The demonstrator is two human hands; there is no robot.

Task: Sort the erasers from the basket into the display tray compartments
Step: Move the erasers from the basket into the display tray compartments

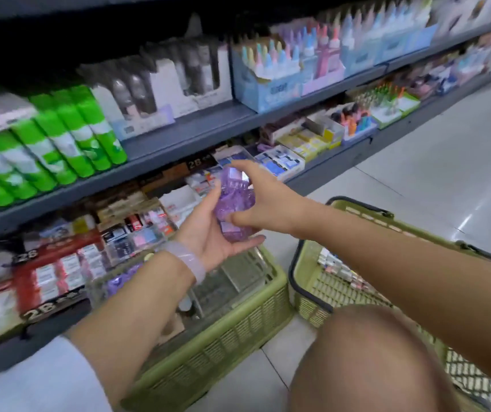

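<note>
Crouched on the pale tiled floor (434, 162) before the grey metal shelves (179, 135), the person held a small translucent purple plastic basket (234, 203) up between both hands. The left hand (208, 230) cradled it from below, fingers curled round its underside, a pale bangle (189, 261) on that wrist. The right hand (263, 200) gripped it from the far side, thumb and fingers spread across its top and bottom. Small packaged erasers (339, 267) lay in the right-hand olive-green plastic shopping basket (306, 307); a second olive-green basket (223, 337) stood just beside it, below the hands. The clear display tray (232, 153) sat on the lower shelf, just behind the purple basket.
</note>
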